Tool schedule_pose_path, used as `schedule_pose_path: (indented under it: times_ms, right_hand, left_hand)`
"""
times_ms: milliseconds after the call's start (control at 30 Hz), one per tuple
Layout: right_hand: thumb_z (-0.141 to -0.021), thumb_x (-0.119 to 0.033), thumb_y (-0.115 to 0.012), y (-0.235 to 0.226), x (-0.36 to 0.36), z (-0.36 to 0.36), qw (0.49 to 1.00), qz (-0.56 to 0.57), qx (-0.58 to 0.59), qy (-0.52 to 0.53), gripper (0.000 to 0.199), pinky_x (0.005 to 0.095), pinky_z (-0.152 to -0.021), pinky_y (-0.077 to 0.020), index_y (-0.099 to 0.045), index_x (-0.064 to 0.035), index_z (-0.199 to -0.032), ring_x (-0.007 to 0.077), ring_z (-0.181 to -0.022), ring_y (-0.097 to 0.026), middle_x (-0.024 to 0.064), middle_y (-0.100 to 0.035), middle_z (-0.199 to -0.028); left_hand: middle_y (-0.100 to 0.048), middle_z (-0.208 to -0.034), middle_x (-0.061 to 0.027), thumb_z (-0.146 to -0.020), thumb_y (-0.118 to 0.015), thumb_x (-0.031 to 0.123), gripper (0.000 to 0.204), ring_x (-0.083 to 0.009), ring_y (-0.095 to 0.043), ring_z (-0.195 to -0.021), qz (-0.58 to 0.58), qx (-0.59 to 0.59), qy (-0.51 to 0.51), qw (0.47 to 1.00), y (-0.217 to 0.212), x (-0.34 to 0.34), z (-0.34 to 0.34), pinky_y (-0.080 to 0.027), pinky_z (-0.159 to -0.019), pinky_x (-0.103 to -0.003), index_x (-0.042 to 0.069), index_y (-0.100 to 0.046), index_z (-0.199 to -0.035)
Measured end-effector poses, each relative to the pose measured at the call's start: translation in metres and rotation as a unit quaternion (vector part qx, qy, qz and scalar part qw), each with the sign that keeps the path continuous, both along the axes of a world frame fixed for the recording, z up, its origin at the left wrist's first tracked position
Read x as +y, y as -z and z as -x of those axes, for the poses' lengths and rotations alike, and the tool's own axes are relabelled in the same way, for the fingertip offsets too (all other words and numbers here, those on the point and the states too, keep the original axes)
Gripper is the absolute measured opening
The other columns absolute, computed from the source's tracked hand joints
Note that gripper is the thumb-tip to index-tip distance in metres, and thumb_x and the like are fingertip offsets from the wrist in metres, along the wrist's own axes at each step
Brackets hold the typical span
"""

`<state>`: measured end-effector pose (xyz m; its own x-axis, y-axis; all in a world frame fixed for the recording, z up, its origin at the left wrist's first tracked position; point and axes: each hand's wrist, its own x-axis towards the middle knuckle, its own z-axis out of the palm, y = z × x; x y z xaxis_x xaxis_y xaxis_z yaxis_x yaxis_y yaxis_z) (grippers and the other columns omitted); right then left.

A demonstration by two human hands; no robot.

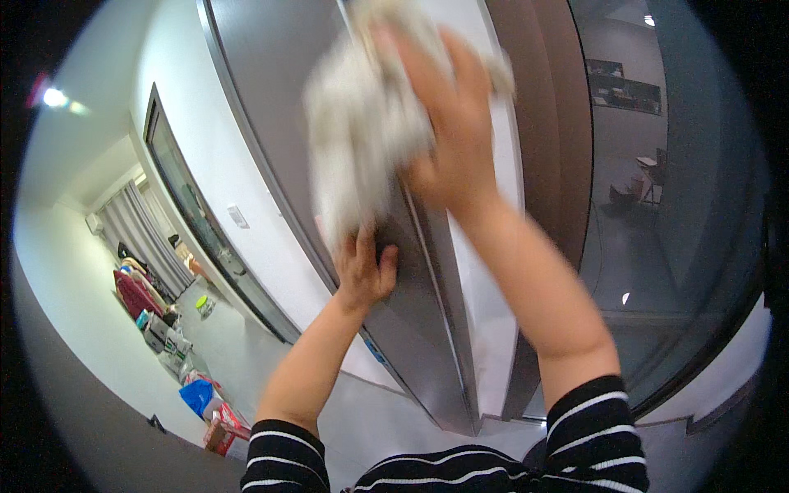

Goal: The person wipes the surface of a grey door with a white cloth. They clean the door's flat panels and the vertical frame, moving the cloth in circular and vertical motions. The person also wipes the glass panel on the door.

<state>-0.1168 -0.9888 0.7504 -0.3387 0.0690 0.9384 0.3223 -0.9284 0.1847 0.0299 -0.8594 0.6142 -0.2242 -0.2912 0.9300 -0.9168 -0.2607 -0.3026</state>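
As fingers (pixel 417 72) hold, cloth (pixel 353 135) (blurred) hangs lengthwise, downward

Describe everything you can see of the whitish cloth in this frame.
The cloth is off-white to cream, with soft, fabric-like folds. Motion blur hides its weave and exact edges. The fingers of the right hand lie over its upper right part, holding it bunched; the rest drapes downward in front of the dark grey panel. Its lower end overlaps the left hand in view; whether it touches that hand or the panel is unclear.
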Motion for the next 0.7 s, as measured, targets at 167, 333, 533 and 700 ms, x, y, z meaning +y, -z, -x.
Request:
schedule_pose_path:
  times_ms: [167,333,533,700]
  right_hand:
    - [-0.081,-0.037,-0.066,-0.080,0.011,-0.021,0.972,-0.054,0.104,0.203,0.061,0.0537,-0.101,-0.0336,-0.051,-0.0126,-0.134,0.0448,-0.120,-0.042,0.0317,-0.043,-0.129]
    - [-0.072,-0.029,-0.072,0.091,0.028,-0.023,0.966,-0.029,0.125,0.224,0.058,0.0461,-0.090,-0.0388,-0.059,-0.0267,-0.129,0.0385,-0.112,-0.046,0.0212,-0.046,-0.125]
    - [-0.079,-0.021,-0.060,0.358,0.043,0.032,0.881,0.042,0.357,0.308,0.043,0.0382,-0.076,-0.0445,-0.065,-0.0302,-0.121,0.0306,-0.100,-0.052,0.0130,-0.051,-0.117]
    - [-0.079,-0.017,-0.068,0.169,0.044,0.059,0.909,0.181,0.318,0.199,0.035,0.0384,-0.074,-0.0521,-0.069,-0.0230,-0.113,0.0271,-0.095,-0.063,0.0152,-0.060,-0.113]
  left_hand:
    - [-0.027,-0.151,-0.0265,-0.093,-0.049,0.040,0.062,-0.0458,-0.021,-0.141,-0.006,-0.062,-0.017,0.998,0.006,0.009,-0.014,-0.010,-0.113,-0.057,0.006,-0.037,-0.144]
    - [-0.034,-0.147,-0.0259,-0.089,-0.055,0.039,0.056,-0.0443,-0.026,-0.139,-0.030,-0.077,-0.015,0.997,0.049,0.021,-0.043,-0.015,-0.113,-0.057,0.010,-0.048,-0.136]
    - [-0.034,-0.149,-0.0206,-0.090,-0.056,0.028,0.045,-0.0395,-0.023,-0.142,-0.126,-0.089,0.057,0.986,0.104,0.045,-0.050,-0.004,-0.116,-0.053,0.009,-0.054,-0.131]
    - [-0.039,-0.145,-0.0211,-0.087,-0.061,0.024,0.042,-0.0429,-0.031,-0.137,-0.153,-0.031,0.117,0.981,0.109,0.078,-0.053,-0.014,-0.113,-0.057,0.008,-0.055,-0.126]
